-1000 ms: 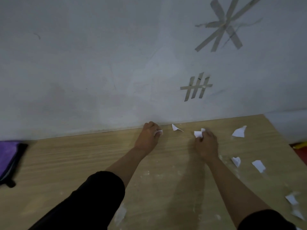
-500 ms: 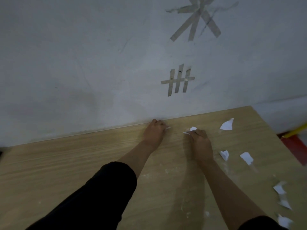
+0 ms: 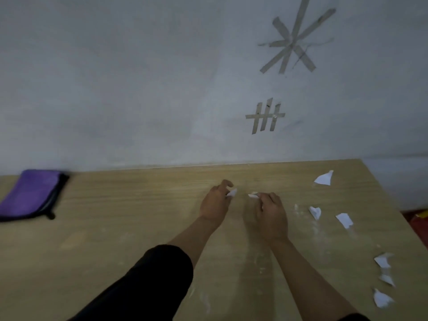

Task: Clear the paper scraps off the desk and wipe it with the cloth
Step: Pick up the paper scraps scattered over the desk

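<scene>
Left hand (image 3: 215, 202) pinching small white scrap (image 3: 232, 193) at fingertips; right hand (image 3: 271, 214) gripping second scrap (image 3: 253, 195), fingers curling round it. Hands hanging close together over desk (image 3: 139, 216), held scraps nearly meeting between them. Loose scraps (image 3: 345, 220) lying right of right hand: one beyond it, two beside it, three trailing back alongside forearm. Purple cloth (image 3: 30, 195) lying well left of left hand, close to wall (image 3: 139, 89)

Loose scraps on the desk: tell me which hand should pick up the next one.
Probably right. The nearest loose scrap lies just right of the right hand, the others further right; the left hand would have to cross over.
</scene>
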Available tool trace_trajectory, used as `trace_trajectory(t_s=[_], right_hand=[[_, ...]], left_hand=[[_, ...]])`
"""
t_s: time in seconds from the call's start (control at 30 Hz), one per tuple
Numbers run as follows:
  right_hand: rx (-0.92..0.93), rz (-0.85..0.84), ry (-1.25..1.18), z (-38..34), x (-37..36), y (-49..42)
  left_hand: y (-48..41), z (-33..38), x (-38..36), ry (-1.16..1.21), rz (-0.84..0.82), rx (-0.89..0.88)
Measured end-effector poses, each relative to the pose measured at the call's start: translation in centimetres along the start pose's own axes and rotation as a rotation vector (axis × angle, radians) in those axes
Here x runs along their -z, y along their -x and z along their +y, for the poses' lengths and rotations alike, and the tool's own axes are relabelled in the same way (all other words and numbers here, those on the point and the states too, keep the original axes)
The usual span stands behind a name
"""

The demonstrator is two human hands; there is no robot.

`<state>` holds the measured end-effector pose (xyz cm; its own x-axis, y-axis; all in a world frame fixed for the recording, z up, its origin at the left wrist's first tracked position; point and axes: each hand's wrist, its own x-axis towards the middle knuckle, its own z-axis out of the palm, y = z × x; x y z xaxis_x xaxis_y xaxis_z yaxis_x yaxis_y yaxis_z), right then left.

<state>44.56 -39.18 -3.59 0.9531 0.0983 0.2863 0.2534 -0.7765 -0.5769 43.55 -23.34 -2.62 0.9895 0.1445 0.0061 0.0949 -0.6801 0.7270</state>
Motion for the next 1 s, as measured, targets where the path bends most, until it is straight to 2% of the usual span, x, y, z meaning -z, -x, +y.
trace_trajectory(t_s=[0.23, 0.43, 0.57, 0.83, 0.9, 1.0], right_hand=[[0.061, -0.102, -0.147, -5.7, 0.3, 7.0], [0.152, -0.318, -0.304, -9.5, 0.9, 15.7], [0.181, -0.445, -0.315, -11.3, 0.6, 20.9], [0.234, -0.473, -0.305, -14.8, 1.1, 26.5], [0.257, -0.452, -0.277, -15.0, 1.2, 27.4], [0.277, -0.506, -0.25, -15.1, 1.1, 28.7]], left_hand=[[9.8, -1.1, 3.5, 0.004, 0.113, 0.063], [20.0, -2.9, 5.7, 0.039, 0.152, 0.163], [24.6, -4.4, 6.5, 0.044, 0.199, 0.229], [31.9, -6.7, 8.7, -0.073, 0.409, 0.18], [33.3, -7.3, 9.1, -0.074, 0.409, 0.211], [35.2, -8.0, 9.2, 0.008, 0.311, 0.218]])
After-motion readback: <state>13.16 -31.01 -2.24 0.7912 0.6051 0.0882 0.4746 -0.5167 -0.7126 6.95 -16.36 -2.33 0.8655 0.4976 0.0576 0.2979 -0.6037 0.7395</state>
